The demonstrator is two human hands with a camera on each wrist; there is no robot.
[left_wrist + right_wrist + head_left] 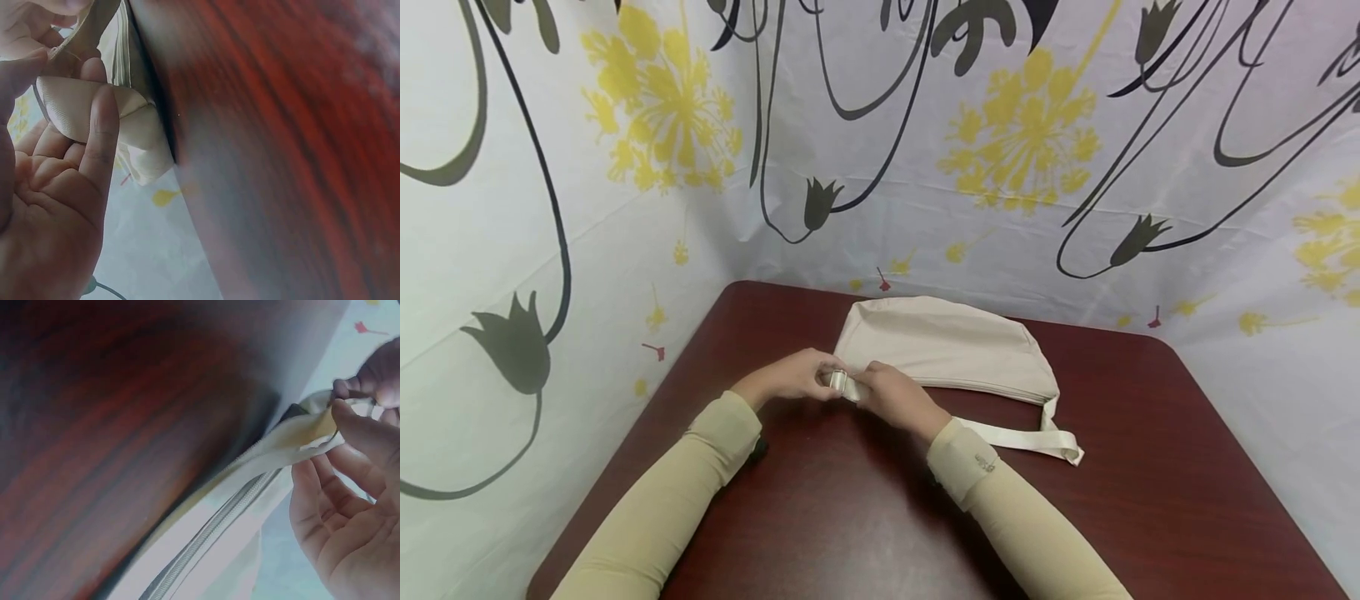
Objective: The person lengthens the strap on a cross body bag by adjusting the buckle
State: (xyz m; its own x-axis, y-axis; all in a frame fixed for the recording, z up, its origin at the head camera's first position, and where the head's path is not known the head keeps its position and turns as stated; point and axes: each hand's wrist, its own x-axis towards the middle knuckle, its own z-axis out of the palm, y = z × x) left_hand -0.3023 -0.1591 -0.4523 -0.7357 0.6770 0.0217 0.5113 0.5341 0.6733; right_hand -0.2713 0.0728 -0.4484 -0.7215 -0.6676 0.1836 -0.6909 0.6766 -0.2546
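A cream bag (940,337) with a zipper along its near edge lies at the back of the table. Between the two hands its strap (852,388) is raised, with a metal buckle (838,381) on it. The left hand (796,375) holds the strap by the buckle; in the left wrist view its fingers curl round a strap loop (72,106). Pinched between the right thumb and fingers (350,481) is the strap just beside the buckle, the right hand (901,398) close to the left one. The strap's other stretch (1015,437) lies right of the right hand.
The dark red table (820,517) has rounded back corners. Patterned white fabric (880,150) hangs behind it and along both sides. Both forearms, in cream sleeves, reach over the table from the near edge.
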